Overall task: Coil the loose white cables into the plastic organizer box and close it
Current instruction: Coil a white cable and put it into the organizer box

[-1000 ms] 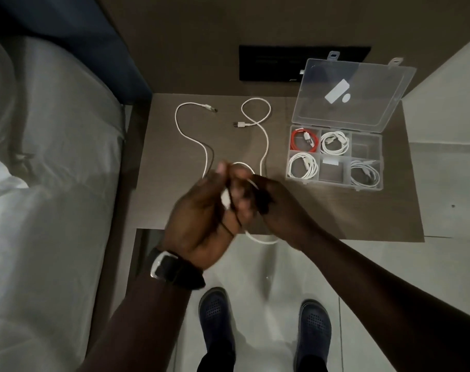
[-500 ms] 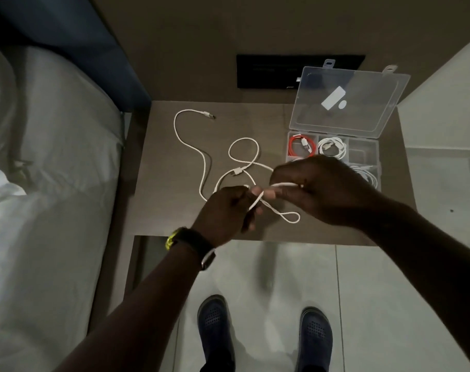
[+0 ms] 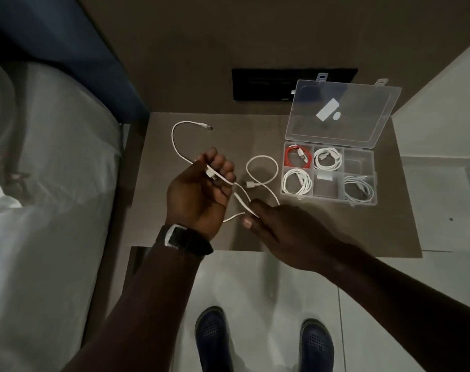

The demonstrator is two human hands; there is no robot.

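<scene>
Over the bedside table, my left hand [image 3: 201, 189] is closed around a loose white cable [image 3: 263, 167], palm up, with the plug end across its fingers. My right hand [image 3: 279, 226] pinches the same cable a little lower and to the right. From there the cable runs into a loop lying on the table. Another stretch of white cable [image 3: 174, 140] curves from my left hand up to the back left, ending in a plug. The clear plastic organizer box [image 3: 330, 200] stands open at the right, lid up, holding one red coil and three white coils.
The brown table [image 3: 389, 224] has a bed with white sheets [image 3: 40, 210] close on its left and a black wall panel [image 3: 260, 84] behind it. White floor tiles and my two dark shoes [image 3: 263, 342] lie below the table's front edge.
My left hand has turned palm up and lifted to the left with the cable end. My right hand has dropped from in front of the box toward the table's front, sliding along the cable.
</scene>
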